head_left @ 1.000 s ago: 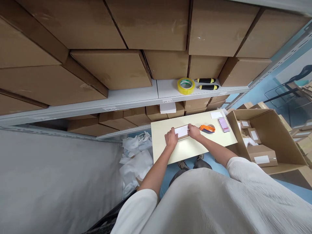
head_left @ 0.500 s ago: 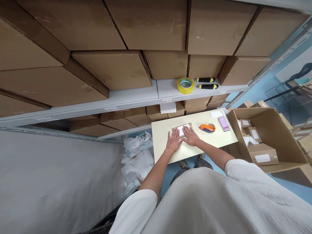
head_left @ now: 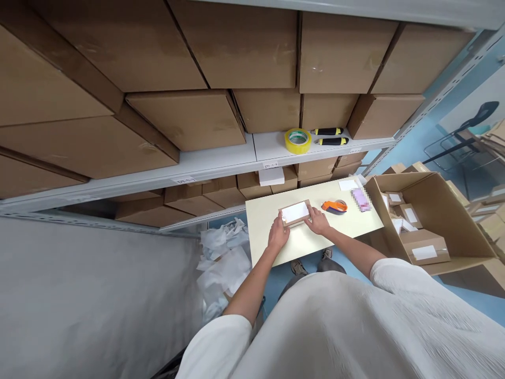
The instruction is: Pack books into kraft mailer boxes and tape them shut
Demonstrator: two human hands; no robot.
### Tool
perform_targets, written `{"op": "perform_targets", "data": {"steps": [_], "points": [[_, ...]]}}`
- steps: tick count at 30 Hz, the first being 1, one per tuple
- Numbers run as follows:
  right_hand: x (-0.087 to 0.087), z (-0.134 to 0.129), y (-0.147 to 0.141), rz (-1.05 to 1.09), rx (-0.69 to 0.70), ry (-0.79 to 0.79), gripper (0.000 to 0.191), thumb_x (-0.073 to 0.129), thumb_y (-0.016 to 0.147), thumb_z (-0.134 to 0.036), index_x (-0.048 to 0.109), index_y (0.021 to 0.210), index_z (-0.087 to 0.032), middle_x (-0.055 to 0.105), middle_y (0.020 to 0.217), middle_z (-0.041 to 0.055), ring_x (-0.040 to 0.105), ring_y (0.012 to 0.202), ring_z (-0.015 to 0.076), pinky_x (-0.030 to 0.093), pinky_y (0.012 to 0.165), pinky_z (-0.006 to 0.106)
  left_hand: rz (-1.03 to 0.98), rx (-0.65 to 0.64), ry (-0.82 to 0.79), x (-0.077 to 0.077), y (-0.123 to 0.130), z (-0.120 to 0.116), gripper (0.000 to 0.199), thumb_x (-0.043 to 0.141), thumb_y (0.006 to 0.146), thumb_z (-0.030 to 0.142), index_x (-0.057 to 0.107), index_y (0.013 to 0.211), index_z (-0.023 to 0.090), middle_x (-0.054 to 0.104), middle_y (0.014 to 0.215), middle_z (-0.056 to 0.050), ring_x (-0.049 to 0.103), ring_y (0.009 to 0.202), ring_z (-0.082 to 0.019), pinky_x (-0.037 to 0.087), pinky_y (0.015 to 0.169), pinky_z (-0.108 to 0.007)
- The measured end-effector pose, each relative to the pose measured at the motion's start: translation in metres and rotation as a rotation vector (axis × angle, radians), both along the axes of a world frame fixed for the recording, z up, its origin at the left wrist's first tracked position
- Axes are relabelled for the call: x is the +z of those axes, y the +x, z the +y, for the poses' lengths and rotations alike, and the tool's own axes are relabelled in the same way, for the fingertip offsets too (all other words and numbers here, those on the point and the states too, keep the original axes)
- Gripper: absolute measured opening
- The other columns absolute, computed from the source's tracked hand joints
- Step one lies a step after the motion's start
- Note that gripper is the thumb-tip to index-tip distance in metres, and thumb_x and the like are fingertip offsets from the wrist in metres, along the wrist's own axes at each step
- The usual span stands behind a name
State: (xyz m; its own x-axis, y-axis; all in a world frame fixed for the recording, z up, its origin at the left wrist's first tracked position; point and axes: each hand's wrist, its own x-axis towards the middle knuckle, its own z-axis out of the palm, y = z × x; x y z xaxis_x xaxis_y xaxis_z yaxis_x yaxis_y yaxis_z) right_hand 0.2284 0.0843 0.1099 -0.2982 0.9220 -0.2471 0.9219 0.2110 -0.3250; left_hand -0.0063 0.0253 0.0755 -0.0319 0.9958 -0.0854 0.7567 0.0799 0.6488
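A small cardboard box (head_left: pixel 290 221) with a white label (head_left: pixel 295 211) on its top face is on the pale yellow table (head_left: pixel 260 237). My left hand (head_left: pixel 278 233) grips the box's left end, and my right hand (head_left: pixel 316 220) grips its right end. Fingers of both hands are wrapped around its edges. To the right of the box lies an orange tape dispenser (head_left: pixel 334 206). Farther right are a white sheet of labels (head_left: pixel 347 185) and a blurred pinkish item (head_left: pixel 361 199).
Beside the table's right end stands a large open carton (head_left: pixel 465 221) holding several labelled boxes. Shelves ahead carry cardboard boxes (head_left: pixel 189 118), a yellow tape roll (head_left: pixel 298 141) and two utility knives (head_left: pixel 332 141). Crumpled white paper (head_left: pixel 224 247) is heaped left of the table.
My hands were lying flat on the label, covering it. They have moved apart to the box's two ends and now grip it, leaving the label in plain view.
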Motion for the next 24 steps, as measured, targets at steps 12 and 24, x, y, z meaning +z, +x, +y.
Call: {"op": "perform_targets", "data": {"steps": [12, 24], "points": [[0.035, 0.005, 0.042, 0.206, -0.074, 0.172, 0.072, 0.052, 0.105, -0.037, 0.030, 0.171, -0.019, 0.057, 0.150, 0.0197, 0.055, 0.133, 0.0341, 0.048, 0.113, 0.050, -0.044, -0.050, 0.188, 0.049, 0.039, 0.038, 0.082, 0.055, 0.098, 0.027, 0.025, 0.173, 0.017, 0.055, 0.157, -0.023, 0.051, 0.148, -0.039, 0.044, 0.123, -0.061], [0.072, -0.014, 0.205, 0.147, -0.394, 0.322, 0.062, 0.052, 0.108, -0.039, 0.042, 0.165, -0.017, 0.055, 0.153, 0.0217, 0.052, 0.139, 0.0353, 0.046, 0.116, 0.049, -0.094, -0.329, 0.254, 0.088, 0.208, 0.088, 0.080, 0.052, 0.097, 0.023, 0.026, 0.173, 0.017, 0.052, 0.163, -0.021, 0.047, 0.154, -0.036, 0.039, 0.128, -0.058]]}}
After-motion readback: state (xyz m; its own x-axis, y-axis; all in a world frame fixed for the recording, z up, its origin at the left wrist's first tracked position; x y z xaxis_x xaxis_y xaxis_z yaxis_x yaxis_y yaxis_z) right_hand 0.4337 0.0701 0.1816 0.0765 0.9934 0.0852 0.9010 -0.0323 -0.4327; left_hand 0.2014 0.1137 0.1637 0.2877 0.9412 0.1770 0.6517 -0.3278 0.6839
